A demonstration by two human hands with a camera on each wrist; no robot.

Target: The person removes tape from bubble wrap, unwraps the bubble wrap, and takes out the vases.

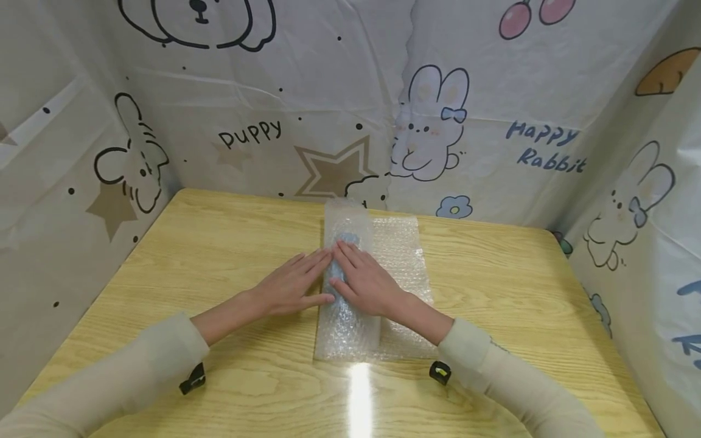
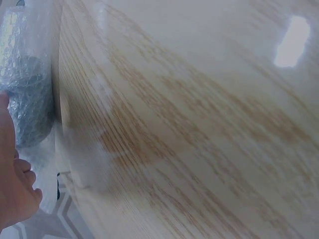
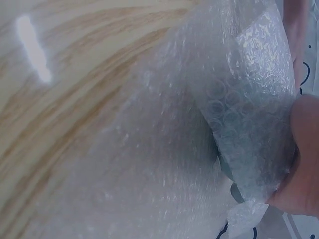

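A sheet of clear bubble wrap (image 1: 398, 261) lies on the table with its left part folded over a bluish, roughly cylindrical thing (image 1: 348, 237). Through the plastic, its exact kind cannot be told. My left hand (image 1: 292, 283) presses the fold's left side with fingers extended. From the right, my right hand (image 1: 368, 281) lies over the top of the covered thing, fingers straight, its fingertips close to the left hand's. In the left wrist view the bluish bulge (image 2: 32, 109) shows beneath the wrap. The right wrist view shows the folded layer (image 3: 254, 109) raised over the flat sheet.
The wood-grain table (image 1: 230, 377) carries the wrap near its middle. Printed cloth (image 1: 339, 79) hangs behind the table and at both sides. Dark strap pieces (image 1: 440, 372) show below the sleeves. Bare wrap extends to the right of the fold.
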